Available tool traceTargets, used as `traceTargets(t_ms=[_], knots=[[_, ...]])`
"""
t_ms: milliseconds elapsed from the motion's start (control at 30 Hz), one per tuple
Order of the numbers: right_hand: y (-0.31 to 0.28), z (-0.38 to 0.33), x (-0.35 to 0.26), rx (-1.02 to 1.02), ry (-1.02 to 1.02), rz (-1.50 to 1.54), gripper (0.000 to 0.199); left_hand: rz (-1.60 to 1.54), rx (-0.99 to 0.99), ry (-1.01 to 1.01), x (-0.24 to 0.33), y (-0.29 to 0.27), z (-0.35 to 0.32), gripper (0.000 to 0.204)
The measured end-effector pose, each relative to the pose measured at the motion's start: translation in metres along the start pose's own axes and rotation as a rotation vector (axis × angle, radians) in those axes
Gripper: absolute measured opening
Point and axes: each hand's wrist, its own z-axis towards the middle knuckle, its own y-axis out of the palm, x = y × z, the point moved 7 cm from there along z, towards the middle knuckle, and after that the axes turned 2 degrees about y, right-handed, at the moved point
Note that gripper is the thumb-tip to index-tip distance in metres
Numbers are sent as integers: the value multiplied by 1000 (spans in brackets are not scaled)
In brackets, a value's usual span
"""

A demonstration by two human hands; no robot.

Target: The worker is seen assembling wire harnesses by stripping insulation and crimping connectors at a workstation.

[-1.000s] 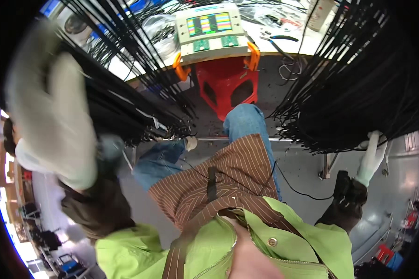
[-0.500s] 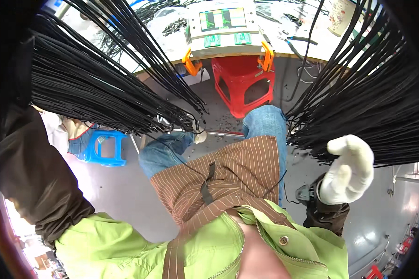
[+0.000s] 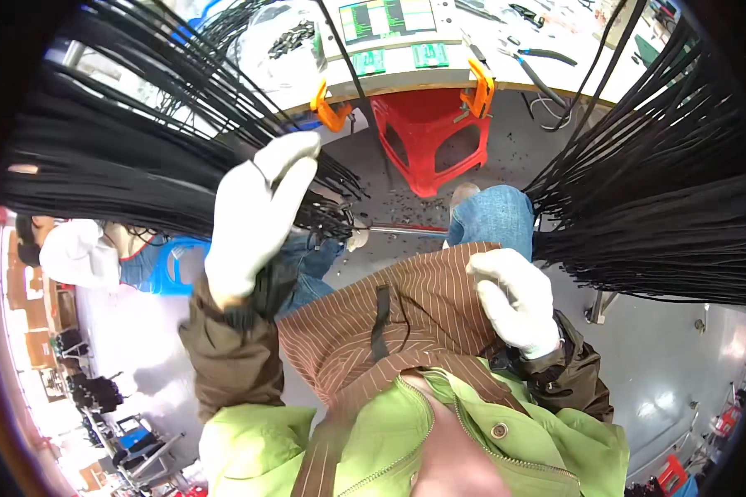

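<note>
My left hand (image 3: 261,215), in a white glove, is raised in front of the black cable bundle (image 3: 99,182) hanging on the left. Its fingers are bent and pressed together; whatever may be between them is hidden. My right hand (image 3: 518,302), gloved in white too, hovers by the right edge of the brown striped apron (image 3: 423,290) over my lap. Those fingers curl toward the thumb, and I cannot make out anything in them. A single black cable (image 3: 352,66) runs down past the table's front edge, right of my left hand.
Another thick bundle of black cables (image 3: 663,207) hangs at the right. On the table ahead, orange clamps (image 3: 330,108) hold a device with a screen (image 3: 388,21); pliers (image 3: 539,79) lie beside it. A red stool (image 3: 427,137) stands below, and a blue stool (image 3: 174,263) at the left.
My left hand has come into view from the far left. My right hand has moved left, from beside the right bundle to the apron. A single cable now crosses the table's front.
</note>
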Motion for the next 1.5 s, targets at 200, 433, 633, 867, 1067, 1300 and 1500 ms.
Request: traceTargets(t_ms=[200, 433, 633, 867, 1067, 1300, 1500], knots=[[37, 9, 18, -277, 88, 3, 21, -1099, 195, -55, -2, -58, -21, 29], [87, 70, -72, -348, -91, 127, 45, -1309, 41, 222, 64, -111, -9, 44], [129, 105, -86, -361, -241, 66, 41, -1272, -123, 361, 114, -100, 10, 66], [34, 142, -97, -17, -177, 634, 20, -793, 193, 280, 44, -77, 27, 39], [-26, 151, -76, -16, -93, 576, 33, -178, 327, -36, -19, -89, 9, 30], [5, 141, -43, 55, 95, 754, 35, -346, -360, -161, 7, 27, -23, 24], [39, 125, 5, 9, 390, 965, 34, -1018, -72, -465, -9, 75, -35, 23]])
